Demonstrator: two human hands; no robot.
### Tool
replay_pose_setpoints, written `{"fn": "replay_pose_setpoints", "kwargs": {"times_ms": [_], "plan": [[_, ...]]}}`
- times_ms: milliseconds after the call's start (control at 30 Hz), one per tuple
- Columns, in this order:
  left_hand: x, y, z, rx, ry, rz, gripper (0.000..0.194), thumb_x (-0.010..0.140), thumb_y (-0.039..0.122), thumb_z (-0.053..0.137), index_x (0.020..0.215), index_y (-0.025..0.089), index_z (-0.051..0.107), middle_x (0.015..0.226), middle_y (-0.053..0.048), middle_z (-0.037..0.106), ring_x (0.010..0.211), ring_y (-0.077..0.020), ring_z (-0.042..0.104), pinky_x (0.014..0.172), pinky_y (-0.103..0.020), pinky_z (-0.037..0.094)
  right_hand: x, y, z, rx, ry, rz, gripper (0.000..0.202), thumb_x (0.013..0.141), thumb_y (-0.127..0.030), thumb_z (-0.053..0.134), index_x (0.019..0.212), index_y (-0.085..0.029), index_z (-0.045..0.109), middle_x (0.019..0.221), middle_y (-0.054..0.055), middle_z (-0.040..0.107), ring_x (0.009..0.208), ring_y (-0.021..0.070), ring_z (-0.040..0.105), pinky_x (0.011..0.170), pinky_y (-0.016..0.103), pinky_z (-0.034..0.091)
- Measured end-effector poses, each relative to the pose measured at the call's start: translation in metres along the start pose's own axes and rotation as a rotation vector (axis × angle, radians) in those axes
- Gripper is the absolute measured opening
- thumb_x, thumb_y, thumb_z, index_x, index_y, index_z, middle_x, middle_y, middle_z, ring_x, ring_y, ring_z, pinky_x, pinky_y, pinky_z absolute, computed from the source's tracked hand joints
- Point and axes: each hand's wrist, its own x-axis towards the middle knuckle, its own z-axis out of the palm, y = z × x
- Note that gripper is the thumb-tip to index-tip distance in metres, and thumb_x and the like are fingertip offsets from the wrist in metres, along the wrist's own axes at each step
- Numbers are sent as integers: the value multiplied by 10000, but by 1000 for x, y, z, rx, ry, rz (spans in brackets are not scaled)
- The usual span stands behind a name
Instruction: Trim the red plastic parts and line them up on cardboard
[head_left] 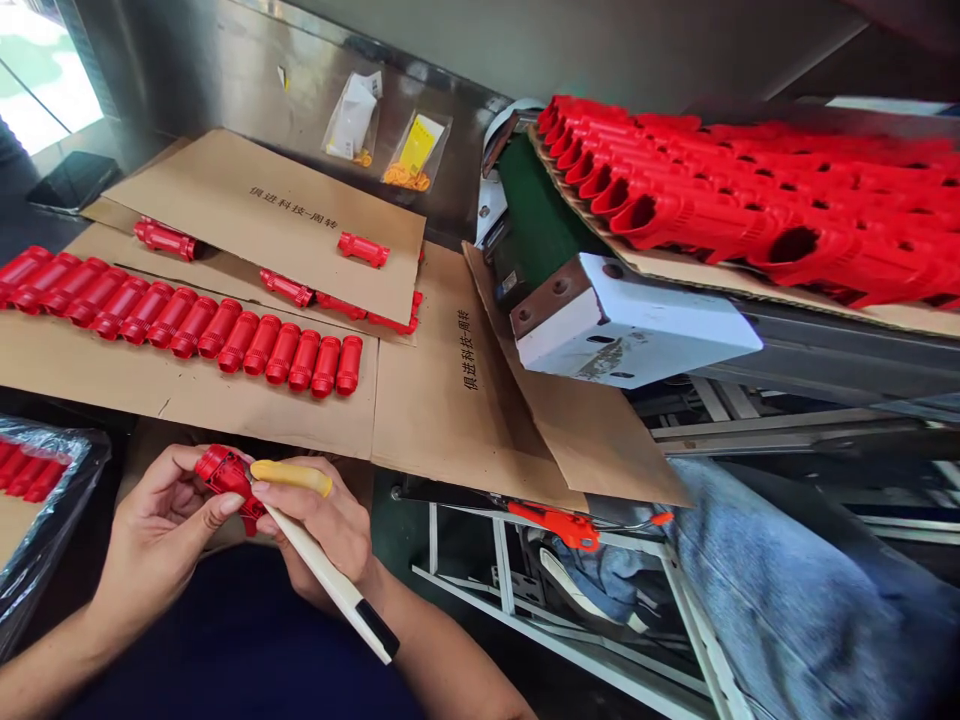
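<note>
At eight o'clock, the left hand pinched a red part, while the right hand gripped a white-handled tool at it, a yellow cover on one finger. Good work likely meant a steady hold and light strokes, directed away from the left hand.

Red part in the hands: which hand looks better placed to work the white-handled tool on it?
Probably the right hand: it holds the white-handled tool with one end at the red part, which the left hand grips.
</note>
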Motion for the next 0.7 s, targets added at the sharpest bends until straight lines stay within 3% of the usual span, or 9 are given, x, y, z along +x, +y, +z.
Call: {"fn": "replay_pose_setpoints", "kwargs": {"times_ms": [300,700], "plan": [[2,-1,2,13,25,10,154,858,314,916,924,260,787,949,5,852,880,-135,817,853,-155,632,2,-2,1,-43,14,-23,304,1034,-76,630,1316,-168,696,1130,151,818,1070,244,793,912,409,706],[-2,-4,5,-9,52,3,175,874,306,905,948,241,761,1016,-27,878,892,-151,834,850,-178,645,-3,-8,1,10,42,80,234,1056,-144,626,1274,-186,699,1138,133,816,1107,252,789,930,424,697]]}}
